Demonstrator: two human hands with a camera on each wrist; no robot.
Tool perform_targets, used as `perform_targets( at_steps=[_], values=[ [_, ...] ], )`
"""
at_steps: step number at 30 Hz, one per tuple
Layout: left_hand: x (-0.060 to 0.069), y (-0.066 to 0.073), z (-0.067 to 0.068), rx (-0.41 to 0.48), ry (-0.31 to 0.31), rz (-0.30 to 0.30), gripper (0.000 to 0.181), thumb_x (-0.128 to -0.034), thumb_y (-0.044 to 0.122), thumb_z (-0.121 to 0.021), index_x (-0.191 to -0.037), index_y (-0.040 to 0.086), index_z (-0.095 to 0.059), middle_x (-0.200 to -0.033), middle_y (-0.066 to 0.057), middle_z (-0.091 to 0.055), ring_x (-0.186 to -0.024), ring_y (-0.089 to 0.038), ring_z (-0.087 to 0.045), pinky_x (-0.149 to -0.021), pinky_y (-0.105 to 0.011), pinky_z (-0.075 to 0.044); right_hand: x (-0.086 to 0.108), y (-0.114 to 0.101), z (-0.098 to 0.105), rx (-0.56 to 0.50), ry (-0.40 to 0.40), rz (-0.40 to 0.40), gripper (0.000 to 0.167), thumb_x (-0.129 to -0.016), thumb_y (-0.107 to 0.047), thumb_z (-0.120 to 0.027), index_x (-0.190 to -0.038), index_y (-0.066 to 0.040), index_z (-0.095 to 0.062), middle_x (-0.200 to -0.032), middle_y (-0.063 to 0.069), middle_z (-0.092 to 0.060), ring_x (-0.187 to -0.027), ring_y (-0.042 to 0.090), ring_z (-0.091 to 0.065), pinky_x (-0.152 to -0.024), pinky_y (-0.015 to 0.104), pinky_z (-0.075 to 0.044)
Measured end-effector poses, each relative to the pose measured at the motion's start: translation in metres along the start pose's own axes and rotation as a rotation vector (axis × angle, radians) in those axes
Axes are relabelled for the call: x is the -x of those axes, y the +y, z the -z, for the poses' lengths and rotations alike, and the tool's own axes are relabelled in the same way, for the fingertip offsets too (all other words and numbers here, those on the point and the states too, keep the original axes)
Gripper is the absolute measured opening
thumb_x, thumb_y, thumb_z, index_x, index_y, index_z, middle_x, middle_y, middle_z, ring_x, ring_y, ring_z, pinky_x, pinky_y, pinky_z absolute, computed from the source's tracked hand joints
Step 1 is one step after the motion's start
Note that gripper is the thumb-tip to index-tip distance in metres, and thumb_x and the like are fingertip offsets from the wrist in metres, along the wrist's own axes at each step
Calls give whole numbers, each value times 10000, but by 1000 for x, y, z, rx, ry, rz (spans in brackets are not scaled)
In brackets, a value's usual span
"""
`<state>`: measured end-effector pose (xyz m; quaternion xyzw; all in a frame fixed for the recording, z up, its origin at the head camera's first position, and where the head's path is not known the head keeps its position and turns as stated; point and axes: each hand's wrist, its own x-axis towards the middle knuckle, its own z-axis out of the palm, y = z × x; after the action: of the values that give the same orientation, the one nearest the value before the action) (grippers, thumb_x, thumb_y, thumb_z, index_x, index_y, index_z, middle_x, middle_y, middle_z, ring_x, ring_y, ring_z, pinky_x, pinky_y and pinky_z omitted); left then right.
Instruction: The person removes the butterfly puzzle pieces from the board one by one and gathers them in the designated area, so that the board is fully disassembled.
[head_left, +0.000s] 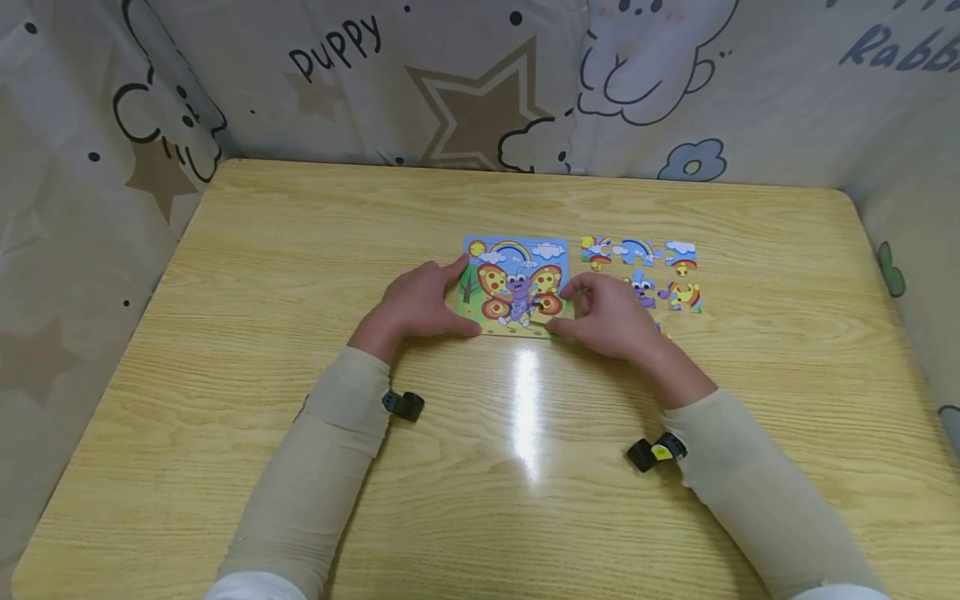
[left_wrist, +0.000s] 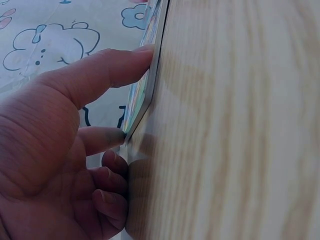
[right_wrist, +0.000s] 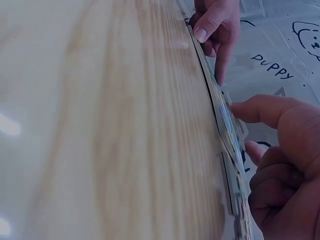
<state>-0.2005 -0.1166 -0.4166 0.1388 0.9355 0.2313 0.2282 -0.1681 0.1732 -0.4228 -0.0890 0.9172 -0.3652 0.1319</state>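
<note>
A butterfly jigsaw board (head_left: 517,287) lies on the table, with a rainbow and a sun printed at its top. My left hand (head_left: 423,302) holds the board's left side, thumb at the near corner and index finger farther up the edge. In the left wrist view, the other fingers of the left hand (left_wrist: 55,135) are curled against the tabletop. Over the board's lower right, my right hand (head_left: 611,315) pinches a small flat puzzle piece (head_left: 545,316) between thumb and index finger. The right wrist view shows that piece (right_wrist: 243,131) edge-on, tilted above the board; its picture is hidden.
Right of the board lie several loose pieces, among them a rainbow piece (head_left: 639,251), a cloud piece (head_left: 681,254) and a wing piece (head_left: 684,295). The right hand partly covers others. A printed cloth (head_left: 337,108) hangs behind the wooden table (head_left: 300,217).
</note>
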Motion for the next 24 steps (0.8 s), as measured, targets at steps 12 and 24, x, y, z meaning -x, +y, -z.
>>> perform_targets(
  at_steps=[12, 24],
  values=[
    [1, 0, 0, 7, -1, -1, 1134, -723, 544, -837, -1609, 243, -197, -1510, -197, -395, -1372, -341, -375, -1062, -478, -339, 21, 21, 18, -19, 26, -4, 472, -822, -334, -838, -1142, -41, -649, -656, 45, -452, -586, 214, -409, -612, 371, -351],
    [1, 0, 0, 4, 1, -12, 1139, -719, 546, -837, -1609, 231, -201, -1501, -198, -408, -1360, -339, -390, -1051, -482, -350, 42, 42, 37, -40, 37, 18, 442, -837, -325, -834, -1108, -35, -641, -644, 16, -364, -577, 175, -351, -599, 331, -323]
  ],
)
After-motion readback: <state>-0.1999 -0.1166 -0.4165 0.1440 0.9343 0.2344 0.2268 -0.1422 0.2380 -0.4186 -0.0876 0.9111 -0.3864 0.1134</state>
